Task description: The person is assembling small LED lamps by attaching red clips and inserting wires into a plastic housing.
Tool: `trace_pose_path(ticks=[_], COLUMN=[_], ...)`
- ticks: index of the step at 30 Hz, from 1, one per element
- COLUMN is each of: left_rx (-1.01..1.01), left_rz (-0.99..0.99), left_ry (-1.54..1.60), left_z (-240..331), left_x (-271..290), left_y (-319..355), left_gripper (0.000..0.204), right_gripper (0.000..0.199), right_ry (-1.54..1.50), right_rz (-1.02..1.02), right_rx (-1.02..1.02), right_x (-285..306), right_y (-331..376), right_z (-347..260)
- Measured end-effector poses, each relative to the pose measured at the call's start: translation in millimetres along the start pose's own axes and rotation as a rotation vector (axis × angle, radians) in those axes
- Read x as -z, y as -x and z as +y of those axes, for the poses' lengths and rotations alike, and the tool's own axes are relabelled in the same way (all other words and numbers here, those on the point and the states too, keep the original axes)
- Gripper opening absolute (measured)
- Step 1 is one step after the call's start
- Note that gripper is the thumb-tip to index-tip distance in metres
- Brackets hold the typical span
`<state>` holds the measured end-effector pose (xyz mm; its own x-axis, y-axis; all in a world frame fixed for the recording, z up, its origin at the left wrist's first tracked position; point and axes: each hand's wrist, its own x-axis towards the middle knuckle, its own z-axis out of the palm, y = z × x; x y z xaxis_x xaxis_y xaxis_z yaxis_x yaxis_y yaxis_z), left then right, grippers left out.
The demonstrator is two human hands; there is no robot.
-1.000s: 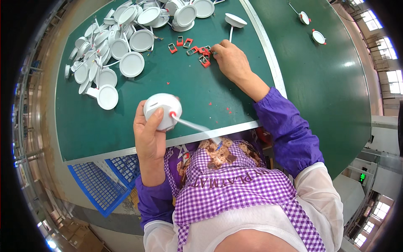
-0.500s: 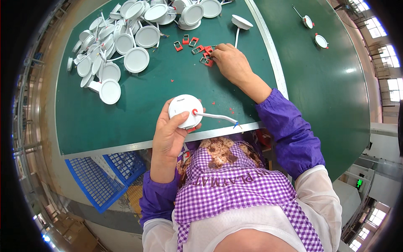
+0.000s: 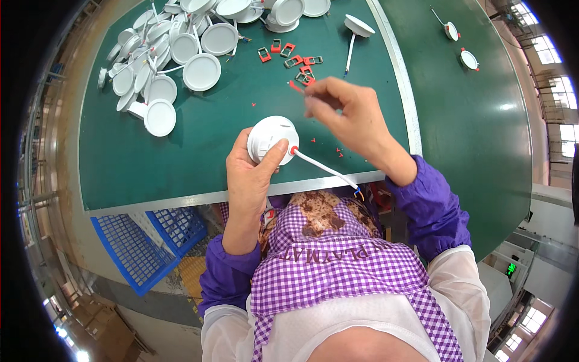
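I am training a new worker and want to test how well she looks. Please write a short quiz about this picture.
1. True or false: the left hand holds a round white lamp.
2. Which colour are the small clips lying on the green table? A) blue B) red C) yellow
3. Fill in: a white ____ hangs out from the lamp's side.

Key:
1. True.
2. B. The right hand also pinches a small red piece.
3. Cable.
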<state>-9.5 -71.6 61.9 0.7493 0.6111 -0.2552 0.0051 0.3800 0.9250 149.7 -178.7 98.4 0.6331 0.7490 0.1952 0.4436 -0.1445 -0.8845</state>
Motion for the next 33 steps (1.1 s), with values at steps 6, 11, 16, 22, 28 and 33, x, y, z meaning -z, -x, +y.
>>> trace_pose_path(ticks=[6, 11, 16, 22, 28, 33], left_rx=[-0.097, -0.180, -0.216, -0.220, -0.188, -0.169], left_rz=[0.028, 0.022, -0.006, -0.076, -0.162, -0.227], left_ry=[-0.044, -0.117, -0.185, -0.233, -0.243, -0.171], left_z=[1.5, -3.1, -8.3, -1.5, -8.4, -4.8], left_x=[-5.4, -6.2, -2.4, 2.5, 13.9, 19.0], left_y=[-2.2, -3.2, -5.0, -6.5, -8.9, -5.8], left_gripper=[0.027, 0.025, 0.026, 0.026, 0.023, 0.026], right_gripper=[0.015, 0.020, 0.021, 0.017, 0.017, 0.022], right_ry=[0.174, 0.226, 0.235, 0.267, 0.156, -0.159], right_rz=[-0.063, -0.099, -0.091, 0.009, -0.014, -0.031], right_rx=[0.165, 0.184, 0.195, 0.288, 0.198, -0.047], right_x=[-10.9, -17.4, -22.1, -32.0, -31.9, -25.5], right_y=[26.7, 33.3, 35.9, 36.9, 38.8, 39.3], right_z=[-11.7, -10.1, -5.4, 0.2, 6.0, 1.4])
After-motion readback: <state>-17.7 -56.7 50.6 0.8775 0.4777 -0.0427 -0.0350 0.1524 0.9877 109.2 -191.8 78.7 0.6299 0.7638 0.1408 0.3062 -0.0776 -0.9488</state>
